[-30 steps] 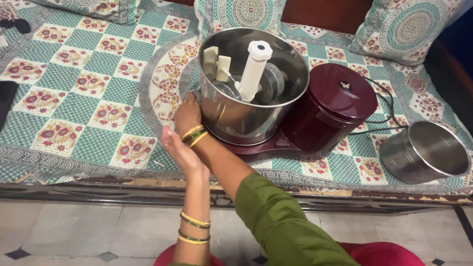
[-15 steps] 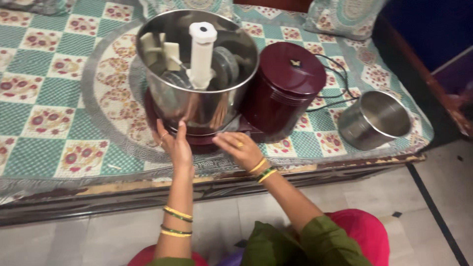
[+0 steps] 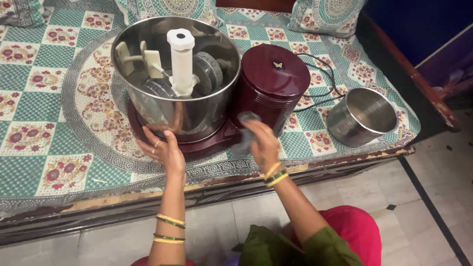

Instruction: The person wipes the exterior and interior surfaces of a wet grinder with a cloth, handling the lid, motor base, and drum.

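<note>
A wet grinder stands on a patterned bedspread: a steel drum (image 3: 162, 106) with grey stone rollers and a white centre post (image 3: 181, 61), on a maroon base (image 3: 217, 140) beside a maroon motor housing (image 3: 268, 81). My left hand (image 3: 162, 148) lies flat against the base's front left edge, under the drum. My right hand (image 3: 261, 143) presses a grey cloth (image 3: 245, 133) against the base where it meets the motor housing.
An empty steel pot (image 3: 362, 116) rests on the bedspread to the right, near the bed's edge. A black cord (image 3: 320, 86) runs behind the motor housing. Patterned pillows (image 3: 325, 12) line the back. Tiled floor (image 3: 414, 197) lies below the bed frame.
My right hand moved from the drum's left side across to the front right and now holds a grey cloth on the base. My left hand shifted to the base's front left. The view swung left.
</note>
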